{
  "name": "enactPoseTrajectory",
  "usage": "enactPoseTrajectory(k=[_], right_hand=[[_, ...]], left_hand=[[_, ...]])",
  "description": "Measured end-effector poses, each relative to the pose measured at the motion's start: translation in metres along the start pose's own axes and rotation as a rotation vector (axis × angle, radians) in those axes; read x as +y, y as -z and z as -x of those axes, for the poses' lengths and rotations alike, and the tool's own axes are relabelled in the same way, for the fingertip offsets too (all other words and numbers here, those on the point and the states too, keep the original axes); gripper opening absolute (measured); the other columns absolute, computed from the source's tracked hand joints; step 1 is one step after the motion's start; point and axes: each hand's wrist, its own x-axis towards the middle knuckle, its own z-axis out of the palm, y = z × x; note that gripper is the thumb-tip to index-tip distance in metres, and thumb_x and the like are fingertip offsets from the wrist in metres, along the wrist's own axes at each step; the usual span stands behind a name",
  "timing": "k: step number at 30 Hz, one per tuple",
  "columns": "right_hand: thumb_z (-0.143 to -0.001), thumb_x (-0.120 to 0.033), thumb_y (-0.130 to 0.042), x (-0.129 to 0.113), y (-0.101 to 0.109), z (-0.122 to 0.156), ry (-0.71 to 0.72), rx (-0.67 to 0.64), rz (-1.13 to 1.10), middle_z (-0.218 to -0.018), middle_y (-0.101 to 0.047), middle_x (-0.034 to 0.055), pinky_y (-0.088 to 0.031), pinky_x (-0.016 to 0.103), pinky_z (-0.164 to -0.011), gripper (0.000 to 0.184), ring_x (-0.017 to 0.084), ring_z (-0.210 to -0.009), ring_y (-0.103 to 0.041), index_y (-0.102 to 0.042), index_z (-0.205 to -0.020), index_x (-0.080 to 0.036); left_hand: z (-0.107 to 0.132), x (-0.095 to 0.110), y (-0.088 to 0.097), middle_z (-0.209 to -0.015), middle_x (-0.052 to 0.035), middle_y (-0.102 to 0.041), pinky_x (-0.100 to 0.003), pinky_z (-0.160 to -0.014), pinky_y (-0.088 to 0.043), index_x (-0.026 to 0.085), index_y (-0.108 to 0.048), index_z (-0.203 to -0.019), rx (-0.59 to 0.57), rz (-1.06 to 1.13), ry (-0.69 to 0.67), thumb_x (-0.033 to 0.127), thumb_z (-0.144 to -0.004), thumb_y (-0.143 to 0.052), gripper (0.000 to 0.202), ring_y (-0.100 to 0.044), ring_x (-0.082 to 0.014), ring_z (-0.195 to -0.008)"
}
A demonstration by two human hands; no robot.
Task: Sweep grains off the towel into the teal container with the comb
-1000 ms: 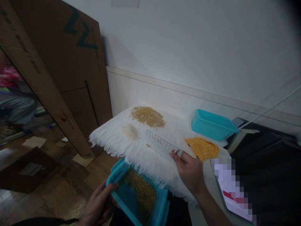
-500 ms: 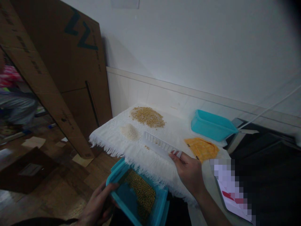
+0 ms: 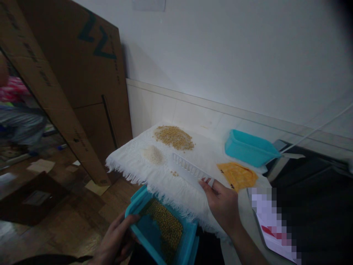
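Observation:
My left hand (image 3: pixel 116 241) grips the near-left rim of a teal plastic tub (image 3: pixel 190 243) held below the table's edge; yellow beans (image 3: pixel 167 224) lie inside it. My right hand (image 3: pixel 222 204) pinches one end of a white slotted plastic piece (image 3: pixel 187 169) that rests on a white fringed cloth (image 3: pixel 162 182). On the cloth sit a pile of yellow beans (image 3: pixel 173 137), a small heap of white grains (image 3: pixel 153 154) and a few stray beans (image 3: pixel 174 173) beside the white piece.
A second teal tub (image 3: pixel 249 149) and a folded yellow cloth (image 3: pixel 238 175) lie at the right of the table. Tall cardboard sheets (image 3: pixel 71 77) lean at the left. Papers (image 3: pixel 271 224) lie at the lower right. A white cord (image 3: pixel 317 129) runs along the wall.
The white slotted piece has shifted slightly left then back right on the cloth, leaving a few beans beside it. Both hands keep their grips.

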Motion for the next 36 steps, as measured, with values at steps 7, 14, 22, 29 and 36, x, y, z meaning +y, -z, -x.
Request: enactPoseTrajectory(k=[7,14,22,29,36], right_hand=[[-0.097,-0.045,-0.059,-0.004,-0.002,0.001,0.001,0.014,-0.031,-0.077,-0.080,0.0070,-0.054,0.024,-0.055,0.037,0.020,-0.063,-0.074,-0.079,-0.080,-0.020],[-0.097,-0.045,-0.059,0.005,-0.006,0.003,-0.016,0.006,-0.040,-0.076,-0.080,0.0066,-0.053,0.024,-0.054,0.037,0.020,-0.061,-0.074,-0.079,-0.079,-0.019],[-0.096,-0.044,-0.060,0.006,-0.003,0.006,-0.036,-0.017,-0.056,-0.076,-0.080,0.0041,-0.052,0.022,-0.056,0.034,0.019,-0.063,-0.075,-0.079,-0.081,-0.020],[-0.093,-0.044,-0.060,0.010,0.002,0.001,-0.049,-0.012,-0.072,-0.072,-0.079,0.0031,-0.052,0.022,-0.055,0.034,0.019,-0.061,-0.074,-0.079,-0.081,-0.020],[-0.094,-0.047,-0.059,0.015,-0.002,0.000,-0.048,-0.081,-0.089,-0.068,-0.077,0.0016,-0.051,0.023,-0.056,0.035,0.019,-0.060,-0.073,-0.078,-0.082,-0.020]], left_hand=[[-0.002,0.000,0.000,-0.042,0.0007,-0.061,-0.013,-0.027,-0.017,0.023,-0.066,-0.075,-0.012,-0.011,0.014,0.059,-0.064,-0.082,0.041,-0.030,-0.0036,-0.025],[-0.001,0.000,0.000,-0.042,0.0005,-0.062,-0.013,-0.027,-0.016,0.023,-0.063,-0.070,-0.023,0.005,0.000,0.061,-0.061,-0.084,0.044,-0.030,-0.0029,-0.025],[-0.003,0.000,-0.001,-0.042,0.0017,-0.062,-0.013,-0.028,-0.018,0.023,-0.060,-0.071,-0.002,0.001,-0.004,0.061,-0.062,-0.082,0.045,-0.033,-0.0032,-0.024],[-0.006,-0.005,0.003,-0.039,0.0011,-0.060,-0.013,-0.026,-0.015,0.022,-0.064,-0.076,0.009,-0.019,0.019,0.062,-0.060,-0.080,0.046,-0.030,-0.0035,-0.023],[-0.002,-0.003,0.000,-0.043,0.0014,-0.061,-0.012,-0.027,-0.015,0.022,-0.060,-0.072,0.021,-0.008,-0.001,0.060,-0.063,-0.079,0.044,-0.031,-0.0024,-0.025]])
